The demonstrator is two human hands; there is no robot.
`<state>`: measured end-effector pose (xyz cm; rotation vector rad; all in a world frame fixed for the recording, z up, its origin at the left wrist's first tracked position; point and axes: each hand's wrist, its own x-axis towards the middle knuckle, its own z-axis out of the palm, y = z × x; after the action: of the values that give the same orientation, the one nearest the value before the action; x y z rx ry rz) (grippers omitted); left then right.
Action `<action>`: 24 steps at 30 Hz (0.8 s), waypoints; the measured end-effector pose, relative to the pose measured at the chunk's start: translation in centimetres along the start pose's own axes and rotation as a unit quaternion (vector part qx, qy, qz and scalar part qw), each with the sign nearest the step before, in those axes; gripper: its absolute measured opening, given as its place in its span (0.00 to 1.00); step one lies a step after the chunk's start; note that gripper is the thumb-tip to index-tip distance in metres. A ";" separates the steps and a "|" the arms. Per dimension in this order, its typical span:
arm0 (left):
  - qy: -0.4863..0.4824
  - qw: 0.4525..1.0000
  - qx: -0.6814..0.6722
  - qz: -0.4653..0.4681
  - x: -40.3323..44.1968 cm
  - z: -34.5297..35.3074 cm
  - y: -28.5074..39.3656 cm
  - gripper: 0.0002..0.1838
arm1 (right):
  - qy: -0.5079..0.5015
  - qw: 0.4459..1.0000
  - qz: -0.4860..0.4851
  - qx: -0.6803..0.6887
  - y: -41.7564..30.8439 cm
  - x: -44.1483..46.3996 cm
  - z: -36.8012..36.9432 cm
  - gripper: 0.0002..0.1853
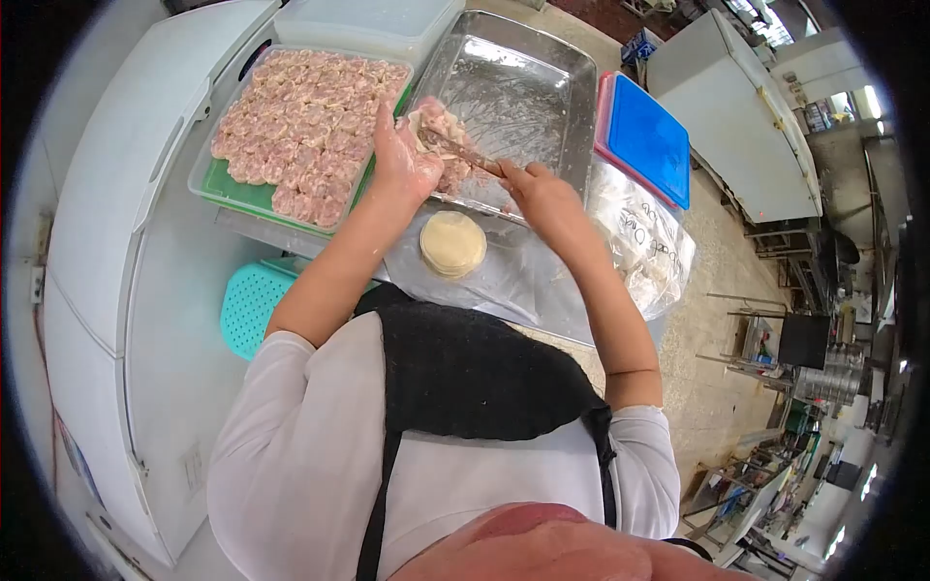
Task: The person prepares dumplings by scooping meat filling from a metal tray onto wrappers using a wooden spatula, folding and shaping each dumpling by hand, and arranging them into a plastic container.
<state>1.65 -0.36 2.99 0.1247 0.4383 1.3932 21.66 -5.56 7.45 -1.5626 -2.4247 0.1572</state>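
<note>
My left hand (405, 160) is cupped around a pale wrapper (417, 124) with pink minced meat on it; the fingers partly hide it. My right hand (542, 198) grips a thin brown spatula (470, 153), its far end pressed onto the meat in the wrapper. Below and behind these lies a mound of raw minced meat (455, 174) in the near left corner of a large metal tray (523, 116). A stack of round dough wrappers (452, 244) rests on clear plastic just in front of the tray.
Rows of meat dumplings (300, 126) fill most of a green-bottomed container (232, 192) at the left. Right of the tray are a blue lid (649, 136) and a bag with handwriting (635, 232). A turquoise basket (254, 308) sits lower left, beside a white freezer (165, 290).
</note>
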 end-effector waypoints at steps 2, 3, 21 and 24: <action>0.077 0.997 0.009 0.029 -0.6 0.5 0.5 0.41 | -0.040 0.999 -0.023 -0.029 -0.2 0.6 -1.9 0.15; 0.080 0.996 0.008 0.038 -0.7 0.5 0.7 0.41 | -0.023 0.999 -0.029 -0.031 -0.8 0.3 -3.1 0.15; -0.072 0.694 0.683 0.216 -7.5 0.1 8.2 0.39 | -0.161 0.983 -0.060 -0.057 5.0 5.0 9.5 0.17; 0.027 0.692 0.705 0.152 -8.3 -0.2 7.6 0.33 | -0.143 0.975 -0.113 0.129 5.4 4.0 10.2 0.15</action>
<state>-6.39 -7.05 7.22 1.4786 1.5332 1.0607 22.08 0.79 -2.99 -1.2119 -2.6424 0.6660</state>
